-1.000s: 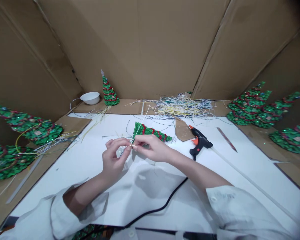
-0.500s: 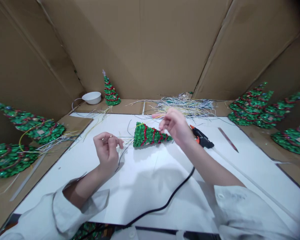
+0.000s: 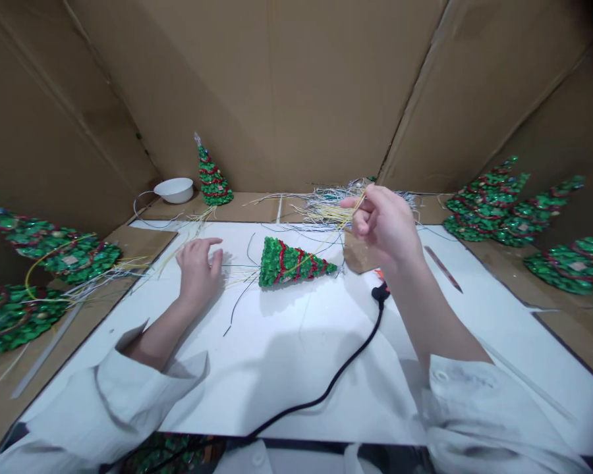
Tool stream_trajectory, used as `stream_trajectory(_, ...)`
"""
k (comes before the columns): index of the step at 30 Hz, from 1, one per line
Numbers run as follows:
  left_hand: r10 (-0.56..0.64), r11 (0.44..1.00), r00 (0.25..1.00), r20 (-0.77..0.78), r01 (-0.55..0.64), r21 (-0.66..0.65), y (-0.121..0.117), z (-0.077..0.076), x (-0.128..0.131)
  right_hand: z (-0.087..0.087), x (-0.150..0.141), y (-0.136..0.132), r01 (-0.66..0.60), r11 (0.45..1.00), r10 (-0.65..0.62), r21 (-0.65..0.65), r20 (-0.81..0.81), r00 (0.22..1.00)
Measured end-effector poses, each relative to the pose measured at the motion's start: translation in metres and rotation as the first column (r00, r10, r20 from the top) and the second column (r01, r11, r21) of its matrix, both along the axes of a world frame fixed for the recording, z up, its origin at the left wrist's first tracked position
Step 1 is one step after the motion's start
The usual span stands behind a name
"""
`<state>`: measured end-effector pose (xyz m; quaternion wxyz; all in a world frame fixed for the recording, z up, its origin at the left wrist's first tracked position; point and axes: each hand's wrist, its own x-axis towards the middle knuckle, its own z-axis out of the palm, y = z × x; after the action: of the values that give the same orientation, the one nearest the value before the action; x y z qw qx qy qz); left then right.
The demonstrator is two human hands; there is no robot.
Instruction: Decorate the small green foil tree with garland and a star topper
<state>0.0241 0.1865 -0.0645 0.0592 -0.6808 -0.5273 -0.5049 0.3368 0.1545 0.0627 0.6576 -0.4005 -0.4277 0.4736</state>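
Note:
A small green Christmas tree [image 3: 296,264] with red garland lies on its side on the white board, its tip to the right. Thin wires [image 3: 242,275] run out of its base to the left, some dark, some pale. Just beyond their ends rests my left hand [image 3: 198,268], thumb and fingers apart, holding nothing visible. My right hand [image 3: 385,220] is raised beyond the tree's tip, pinching a yellow wire [image 3: 340,227] that slants down toward the tree. Beneath that wrist, the glue gun [image 3: 379,289] is mostly hidden; its black cord shows.
A heap of loose wires [image 3: 321,209] lies along the back edge. A white bowl [image 3: 174,190] and a standing tree [image 3: 213,176] are at back left. More decorated trees flank both sides, including one tree [image 3: 568,263] at right. A flat blade-like strip [image 3: 443,268] lies right.
My right hand has moved right and up, drawing the yellow wire with it. My left hand has shifted left and opened its fingers. The tree stays on the board.

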Motion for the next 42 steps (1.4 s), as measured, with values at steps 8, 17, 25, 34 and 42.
stream_trajectory(8,-0.351,0.929,0.932,0.088,0.335,0.159,-0.060,0.021,0.040,0.020,-0.021,-0.044,-0.348,0.937,0.345,-0.027,-0.086,0.935)
stream_trajectory(17,-0.492,0.869,0.865,-0.098,0.494,-0.006,-0.091,0.013,0.061,0.012,-0.033,-0.061,-0.729,0.683,0.726,-0.048,-0.071,0.684)
stream_trajectory(25,-0.482,0.798,0.789,0.380,0.575,-0.181,-0.095,0.016,0.065,0.008,-0.018,-0.041,-0.563,0.825,0.554,0.050,0.133,0.822)
stream_trajectory(34,-0.342,0.886,0.918,0.202,0.386,-0.256,-0.084,0.014,0.064,0.019,0.001,-0.043,-0.737,0.668,0.706,-0.100,0.397,0.586)
stream_trajectory(42,-0.260,0.963,0.961,-0.095,0.250,-0.100,-0.079,0.014,0.060,0.024,0.010,-0.042,-0.720,0.693,0.641,-0.031,0.483,0.596)
